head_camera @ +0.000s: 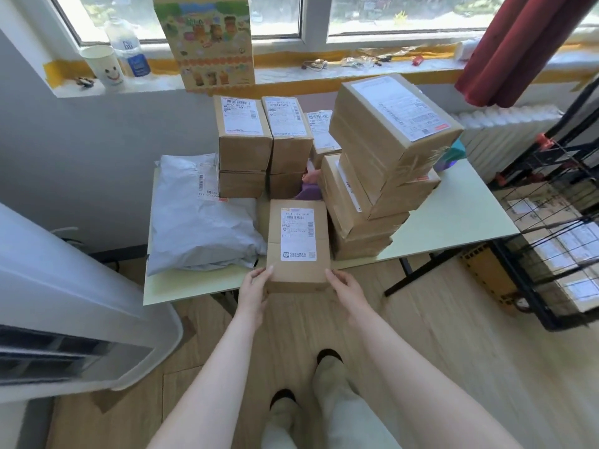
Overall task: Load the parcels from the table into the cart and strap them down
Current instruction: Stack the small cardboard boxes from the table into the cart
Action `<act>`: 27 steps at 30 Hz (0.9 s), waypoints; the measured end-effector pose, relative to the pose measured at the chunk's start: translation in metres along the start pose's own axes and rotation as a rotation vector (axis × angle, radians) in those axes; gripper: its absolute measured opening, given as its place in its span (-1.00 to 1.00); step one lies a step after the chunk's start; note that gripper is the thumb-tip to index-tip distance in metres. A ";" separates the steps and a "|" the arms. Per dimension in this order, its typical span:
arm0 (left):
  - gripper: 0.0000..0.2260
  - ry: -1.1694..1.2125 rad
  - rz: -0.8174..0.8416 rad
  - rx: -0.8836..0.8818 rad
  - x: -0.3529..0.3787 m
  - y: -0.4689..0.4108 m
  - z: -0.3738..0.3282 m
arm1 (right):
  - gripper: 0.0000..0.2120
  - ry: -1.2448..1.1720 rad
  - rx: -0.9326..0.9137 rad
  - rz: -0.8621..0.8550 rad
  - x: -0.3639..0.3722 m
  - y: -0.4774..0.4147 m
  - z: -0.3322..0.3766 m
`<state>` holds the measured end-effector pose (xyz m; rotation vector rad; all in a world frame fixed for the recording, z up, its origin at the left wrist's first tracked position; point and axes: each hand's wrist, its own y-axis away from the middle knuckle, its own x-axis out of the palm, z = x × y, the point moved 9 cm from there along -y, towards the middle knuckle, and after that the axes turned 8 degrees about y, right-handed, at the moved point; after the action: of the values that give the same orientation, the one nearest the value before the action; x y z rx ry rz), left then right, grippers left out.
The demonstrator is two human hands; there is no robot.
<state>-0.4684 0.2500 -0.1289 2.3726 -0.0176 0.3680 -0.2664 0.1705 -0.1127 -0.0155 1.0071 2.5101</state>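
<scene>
Sunlit window (389, 14), wooden floor (453, 335), white radiator (505, 131)

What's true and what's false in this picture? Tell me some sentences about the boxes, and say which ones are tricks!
1. The left hand and right hand both hold the small box at the front edge of the table. True.
2. The grey bag lies to the right of the small box. False: it lies to its left.
3. The wire cart already has parcels inside. True.
4. The paper cup on the windowsill has tipped over. False: it stands upright.
</scene>
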 end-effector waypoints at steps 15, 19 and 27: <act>-0.56 -0.022 0.274 0.127 -0.014 0.073 -0.045 | -0.39 -0.188 -0.169 0.208 0.009 0.058 0.020; -0.45 0.030 0.334 0.245 -0.009 0.110 -0.085 | -0.37 -0.182 -0.322 0.236 0.009 0.092 0.064; -0.44 0.034 0.442 0.535 0.012 0.183 -0.195 | -0.46 -0.136 -0.609 0.251 0.012 0.168 0.177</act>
<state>-0.5287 0.2467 0.1323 2.8838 -0.4890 0.6924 -0.3173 0.1847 0.1256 0.1034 0.1720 2.9028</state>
